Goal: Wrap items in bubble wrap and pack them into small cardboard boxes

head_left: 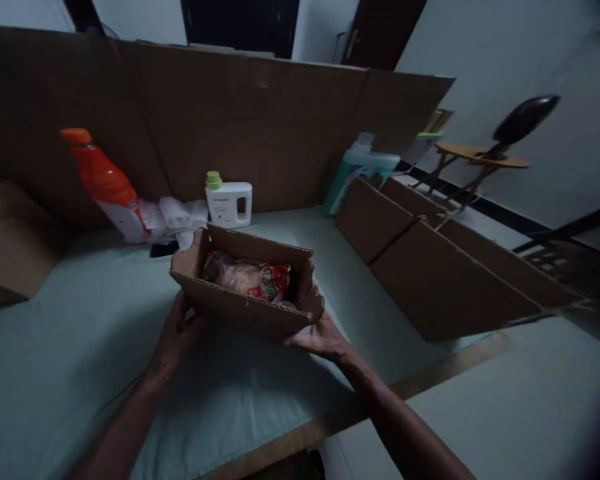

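Between my two hands is an open-topped cardboard box [240,310], its cut rim uneven and its body slightly tilted. Inside lies a red and clear plastic food packet [247,277]. My left hand [177,333] grips the box at its lower left corner, with part of the fingers hidden behind it. At the lower right corner, my right hand [323,337] holds the box with the thumb along the front and the other fingers mostly out of sight. The green cloth [220,400] on the table spreads beneath.
Behind stand a white jug with a green cap [229,203], an orange bottle [107,183], clear plastic wrap [175,213] and a teal detergent bottle [355,170]. Cardboard panels [250,127] wall the back; a folded carton [430,267] borders the right. Another cardboard box [20,240] sits left.
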`<control>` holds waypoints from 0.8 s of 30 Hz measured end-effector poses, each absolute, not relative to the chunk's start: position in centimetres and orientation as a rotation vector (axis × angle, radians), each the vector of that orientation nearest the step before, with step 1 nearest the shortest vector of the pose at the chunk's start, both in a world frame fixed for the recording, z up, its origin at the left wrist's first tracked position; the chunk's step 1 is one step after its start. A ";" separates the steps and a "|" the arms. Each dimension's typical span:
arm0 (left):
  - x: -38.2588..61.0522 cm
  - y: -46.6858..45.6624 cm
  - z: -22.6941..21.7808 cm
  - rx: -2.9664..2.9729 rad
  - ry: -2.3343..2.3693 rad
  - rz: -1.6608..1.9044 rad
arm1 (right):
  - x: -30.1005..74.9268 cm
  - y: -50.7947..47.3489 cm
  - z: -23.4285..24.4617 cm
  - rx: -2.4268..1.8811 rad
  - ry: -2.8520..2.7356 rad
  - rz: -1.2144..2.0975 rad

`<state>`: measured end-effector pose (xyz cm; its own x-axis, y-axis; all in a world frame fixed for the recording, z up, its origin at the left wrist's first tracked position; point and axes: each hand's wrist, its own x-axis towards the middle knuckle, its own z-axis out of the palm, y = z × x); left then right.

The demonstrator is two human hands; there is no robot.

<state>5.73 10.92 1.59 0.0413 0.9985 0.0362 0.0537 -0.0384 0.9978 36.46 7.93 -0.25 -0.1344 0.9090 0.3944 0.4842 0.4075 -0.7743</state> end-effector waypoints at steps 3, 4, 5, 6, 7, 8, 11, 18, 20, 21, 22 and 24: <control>7.8 12.1 1.0 1.340 1.176 1.182 | 36.7 8.0 -0.4 -1.176 -1.645 0.557; 8.6 12.4 0.7 1.360 1.186 1.181 | 37.3 8.0 -0.5 -1.191 -1.588 0.512; 9.5 12.6 0.3 1.383 1.212 1.181 | 38.1 8.1 -0.6 -1.214 -1.535 0.470; 10.2 12.6 -0.2 1.411 1.248 1.173 | 39.2 8.3 -0.7 -1.243 -1.481 0.436; 10.8 12.5 -0.9 1.449 1.279 1.149 | 40.5 8.7 -0.8 -1.276 -1.427 0.405; 11.3 12.4 -1.6 1.493 1.299 1.112 | 41.9 9.2 -0.9 -1.312 -1.373 0.370; 11.4 11.6 -4.1 1.630 1.314 1.030 | 46.0 11.8 -1.1 -1.411 -1.221 0.195; 10.3 10.9 -6.2 1.854 1.334 1.090 | 50.4 17.8 -0.8 -1.556 -1.086 -0.138; 10.2 10.8 -5.9 1.882 1.346 1.072 | 49.9 17.1 -1.1 -1.610 -1.078 -0.158; 10.2 10.8 -5.7 1.883 1.350 1.067 | 49.4 16.3 -1.3 -1.632 -1.085 -0.157; 10.2 10.7 -5.6 1.877 1.351 1.063 | 48.7 15.3 -1.6 -1.653 -1.099 -0.153; 10.1 10.6 -5.3 1.858 1.343 1.057 | 47.2 13.3 -2.2 -1.686 -1.183 -0.130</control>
<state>10.14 10.58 -5.33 0.1681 0.9532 0.2513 0.4683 -0.3016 0.8305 47.20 13.30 -2.24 0.5101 0.6347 0.5805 0.7454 0.0106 -0.6665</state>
